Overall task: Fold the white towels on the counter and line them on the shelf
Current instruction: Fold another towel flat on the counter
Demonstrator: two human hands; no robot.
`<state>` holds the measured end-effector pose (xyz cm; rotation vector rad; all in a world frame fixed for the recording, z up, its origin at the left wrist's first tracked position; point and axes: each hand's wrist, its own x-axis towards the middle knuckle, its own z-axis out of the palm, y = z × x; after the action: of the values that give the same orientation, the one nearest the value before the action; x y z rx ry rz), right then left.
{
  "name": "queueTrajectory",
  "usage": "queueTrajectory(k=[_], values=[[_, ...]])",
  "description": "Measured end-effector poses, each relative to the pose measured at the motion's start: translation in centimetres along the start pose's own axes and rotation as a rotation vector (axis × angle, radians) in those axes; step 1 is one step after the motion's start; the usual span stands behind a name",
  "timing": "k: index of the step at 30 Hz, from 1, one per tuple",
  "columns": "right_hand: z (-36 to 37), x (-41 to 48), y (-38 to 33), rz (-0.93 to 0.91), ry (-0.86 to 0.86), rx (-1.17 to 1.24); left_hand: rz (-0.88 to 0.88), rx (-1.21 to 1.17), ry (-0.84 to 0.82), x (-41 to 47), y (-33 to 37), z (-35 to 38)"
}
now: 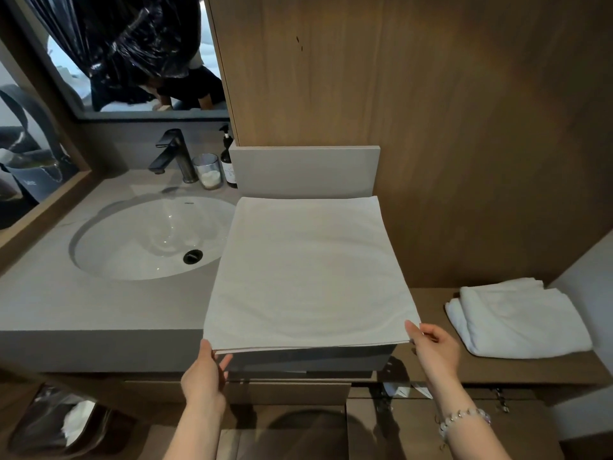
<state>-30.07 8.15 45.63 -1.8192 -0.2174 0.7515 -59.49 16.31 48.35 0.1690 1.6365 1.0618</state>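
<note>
- Bathroom: an oval white ceramic basin (149,237) sunk in a grey stone desk (99,310), with a black lever tap (172,151).
- Wall mirror (132,61), dark pump soap bottle (229,164), folded white towels (517,320) on a wooden shelf (428,310).

Both forearms reach forward, well apart; the left hand (204,376) pinches the towel (308,277) at its near-left corner, the right hand (434,350) its near-right corner

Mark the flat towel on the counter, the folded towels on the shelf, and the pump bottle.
flat towel (308,277): head view, middle of its top layer.
folded towels (517,322): head view, top towel's upper face.
pump bottle (227,161): head view, dark body below the pump.
</note>
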Motion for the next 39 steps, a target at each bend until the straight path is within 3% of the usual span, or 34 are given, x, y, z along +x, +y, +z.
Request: queueTrajectory(k=[6, 11, 20, 31, 33, 35, 37, 39], values=[[-0.2, 0.3, 0.1, -0.024, 0.008, -0.044, 0.165, 0.160, 0.193, -1.0, 0.0, 0.8], [-0.5, 0.2, 0.1, 0.023, -0.008, 0.000, 0.324, 0.222, 0.196, -1.1, -0.8, 0.6], [-0.5, 0.1, -0.7, 0.137, -0.152, 0.009, 0.174, 0.112, 0.102, -0.2, -0.4, 0.7], [1.5, 0.9, -1.5, 0.028, 0.132, -0.098, 0.141, 0.173, 0.117, 0.8, 0.3, 0.2], [1.5, 0.9, -1.8, -0.044, 0.148, -0.212, 0.098, 0.207, 0.047, 1.2, 0.8, -0.3], [1.7, 0.7, -2.5, -0.230, 0.190, -0.425, 0.153, 0.364, 0.070, 1.8, 1.2, -0.9], [3.3, 0.0, -3.4, -0.465, 0.163, -0.676, 0.365, 0.649, 0.256, 2.4, 1.2, -1.2], [6.6, -1.1, -4.4, -0.696, -0.028, -0.926, 0.709, 0.831, 0.254, 1.6, 1.1, -0.3]])
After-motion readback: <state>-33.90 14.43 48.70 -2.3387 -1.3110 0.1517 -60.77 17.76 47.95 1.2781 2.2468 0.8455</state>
